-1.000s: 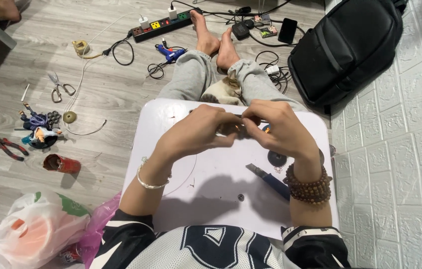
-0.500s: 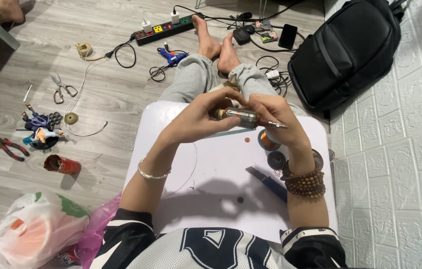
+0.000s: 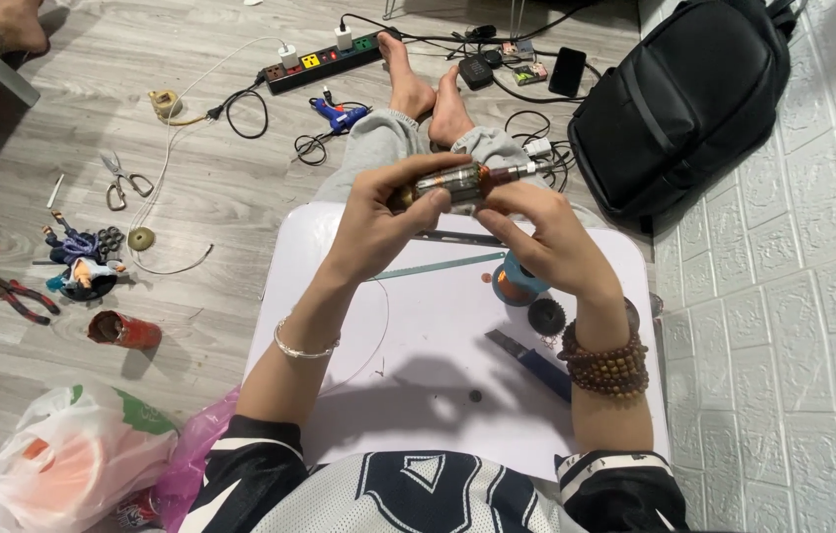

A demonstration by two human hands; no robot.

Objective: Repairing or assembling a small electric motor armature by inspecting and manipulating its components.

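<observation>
My left hand (image 3: 385,217) and my right hand (image 3: 543,235) both grip a small motor armature (image 3: 457,182) with copper windings and a steel shaft, held level above the far edge of a white lap table (image 3: 408,336). Left fingers clasp its left end; right fingers hold it from below at its right side. On the table below lie a spool of copper wire (image 3: 515,283), a black gear-like disc (image 3: 546,316), a utility knife (image 3: 530,361) and a thin green strip (image 3: 442,266). A loop of fine wire runs across the table.
A black backpack (image 3: 679,99) stands at the right by the white wall. On the wooden floor: a power strip (image 3: 324,61), blue glue gun (image 3: 339,115), scissors (image 3: 123,181), pliers (image 3: 18,296), red can (image 3: 123,330), a small figurine (image 3: 84,259), plastic bags (image 3: 72,464). Another person's foot (image 3: 13,22) at top left.
Both hands have lifted the armature up and away from the table toward my knees, and turned it level. The spool and disc on the table are now uncovered.
</observation>
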